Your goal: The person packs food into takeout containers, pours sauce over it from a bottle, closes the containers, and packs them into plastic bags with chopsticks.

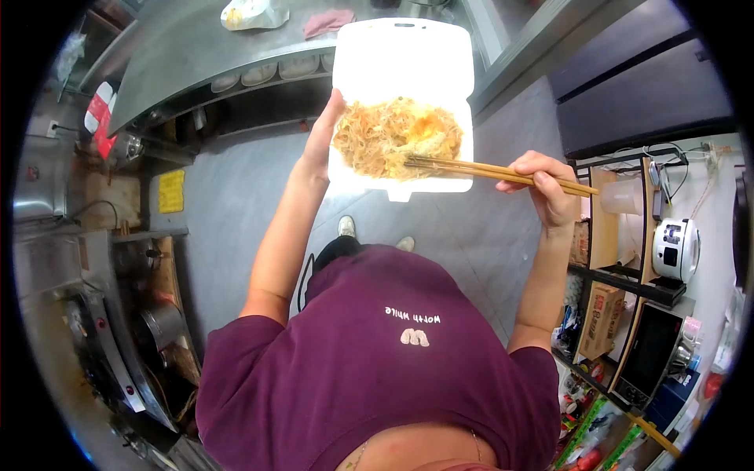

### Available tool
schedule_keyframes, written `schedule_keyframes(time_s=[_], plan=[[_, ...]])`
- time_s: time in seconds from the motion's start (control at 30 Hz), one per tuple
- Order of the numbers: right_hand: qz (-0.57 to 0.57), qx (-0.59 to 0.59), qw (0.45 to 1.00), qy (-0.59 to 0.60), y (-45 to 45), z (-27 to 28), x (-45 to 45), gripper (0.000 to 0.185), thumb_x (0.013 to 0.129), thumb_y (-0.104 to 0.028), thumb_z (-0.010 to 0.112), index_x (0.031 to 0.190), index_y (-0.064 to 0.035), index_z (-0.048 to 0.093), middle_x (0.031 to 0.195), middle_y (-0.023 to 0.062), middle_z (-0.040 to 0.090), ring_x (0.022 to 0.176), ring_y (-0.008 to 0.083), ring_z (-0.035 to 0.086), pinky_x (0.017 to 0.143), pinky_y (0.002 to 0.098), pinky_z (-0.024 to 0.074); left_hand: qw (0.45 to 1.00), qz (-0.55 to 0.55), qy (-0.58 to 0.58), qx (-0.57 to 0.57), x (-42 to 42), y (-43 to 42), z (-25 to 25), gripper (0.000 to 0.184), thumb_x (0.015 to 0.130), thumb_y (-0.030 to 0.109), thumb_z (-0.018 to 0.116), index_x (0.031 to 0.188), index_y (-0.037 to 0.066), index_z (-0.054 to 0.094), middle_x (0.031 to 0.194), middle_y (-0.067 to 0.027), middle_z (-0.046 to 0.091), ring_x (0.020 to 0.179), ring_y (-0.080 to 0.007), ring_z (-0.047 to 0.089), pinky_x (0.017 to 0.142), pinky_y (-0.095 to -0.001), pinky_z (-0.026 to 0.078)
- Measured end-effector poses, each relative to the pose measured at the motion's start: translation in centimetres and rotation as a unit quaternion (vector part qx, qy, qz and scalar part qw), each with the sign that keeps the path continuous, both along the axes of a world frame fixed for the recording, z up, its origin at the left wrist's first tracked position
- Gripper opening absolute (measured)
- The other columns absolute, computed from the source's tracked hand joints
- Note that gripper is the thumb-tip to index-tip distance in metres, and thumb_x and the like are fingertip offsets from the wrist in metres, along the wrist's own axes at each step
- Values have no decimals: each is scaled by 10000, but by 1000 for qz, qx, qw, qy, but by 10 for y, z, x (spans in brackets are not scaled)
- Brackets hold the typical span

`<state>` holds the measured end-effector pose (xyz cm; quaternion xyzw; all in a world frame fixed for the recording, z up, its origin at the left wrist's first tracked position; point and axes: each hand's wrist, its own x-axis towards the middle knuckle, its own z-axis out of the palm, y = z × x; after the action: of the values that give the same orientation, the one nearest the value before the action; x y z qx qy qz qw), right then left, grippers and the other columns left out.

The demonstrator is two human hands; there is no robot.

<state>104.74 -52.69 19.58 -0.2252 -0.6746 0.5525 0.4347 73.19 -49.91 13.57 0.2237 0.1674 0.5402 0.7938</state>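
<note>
A white foam takeout box (pixel 404 59) is held out in front of me with its lid folded back. Fried noodles (pixel 373 141) with yellow egg-like bits fill its base. My left hand (pixel 322 135) grips the box by its left side, the fingers partly hidden beneath it. A pair of long wooden chopsticks (pixel 479 168) lies in my right hand (pixel 547 184), fingers closed around them near the thick ends. Their dark tips rest in the noodles, close to the egg.
Ahead is a steel counter (pixel 188 71) bearing a pink cloth (pixel 328 23) and a white bag (pixel 254 13). Shelves with a cardboard box (pixel 603 320) and a white appliance (pixel 676 250) stand on the right. Stove equipment (pixel 110 345) is at left, a yellow mat (pixel 170 191) on the floor.
</note>
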Motion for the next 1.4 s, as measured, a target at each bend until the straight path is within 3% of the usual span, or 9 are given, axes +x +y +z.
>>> schedule_keyframes(time_s=[0.37,0.43,0.8,0.9,0.93,1.07,1.17,1.23,1.4], plan=[[-159,89,942,282,-6,13,-14,266,894,-244,450,948,-24,589,882,158,577,723,256,620,641,319,528,998,-41,-50,-1,-6,-4,-16,580,920,433,347,1299,-4,315,1283,-182,416,1152,-296,455,961,-419,390],[-198,221,952,-74,5,-9,-53,214,899,-199,460,911,-35,598,877,118,582,711,200,595,652,291,521,998,-41,-45,-10,-7,-7,-20,576,921,432,344,1295,-6,321,1275,-183,424,1146,-295,461,959,-418,392],[-237,131,948,164,-8,-8,-24,336,924,-239,410,944,55,570,844,144,617,730,221,639,671,294,529,1000,21,-18,-3,-2,-17,-14,576,924,428,339,1301,-7,313,1291,-183,407,1162,-300,444,964,-421,383],[-216,88,972,-41,-3,-26,-34,340,928,-236,390,975,55,558,828,154,621,733,234,637,674,316,531,1000,12,-6,13,-1,-19,-6,592,917,454,336,1308,10,316,1294,-169,412,1163,-294,443,964,-417,380],[-212,48,968,124,-2,-31,-18,297,919,-168,407,995,75,559,896,168,611,777,231,634,678,306,528,1000,9,-9,26,1,-15,-2,599,914,468,334,1310,18,320,1293,-162,416,1162,-290,444,963,-414,380],[-220,37,971,79,1,-32,-22,349,934,-224,371,952,48,590,847,140,605,766,253,618,732,365,514,999,-9,-20,32,3,-14,-2,600,915,464,334,1312,14,314,1295,-165,414,1160,-297,445,965,-418,376],[-195,61,906,370,-3,-18,3,400,936,-288,354,933,35,590,823,118,565,807,266,594,753,403,503,998,19,-17,49,4,-15,1,599,917,453,337,1311,3,307,1292,-176,412,1157,-303,447,963,-423,379],[-358,132,839,387,-9,-4,20,443,935,-340,342,873,14,600,726,71,526,784,245,569,737,418,488,998,11,-32,54,2,-14,2,588,921,430,347,1306,-12,300,1289,-191,406,1156,-307,448,961,-427,384],[-308,-28,932,191,22,-78,-4,299,932,-255,392,837,-31,566,588,-4,455,512,118,465,452,273,411,995,45,-33,77,14,-7,17,598,927,450,302,1301,-17,302,1282,-186,414,1142,-297,461,952,-406,398]])
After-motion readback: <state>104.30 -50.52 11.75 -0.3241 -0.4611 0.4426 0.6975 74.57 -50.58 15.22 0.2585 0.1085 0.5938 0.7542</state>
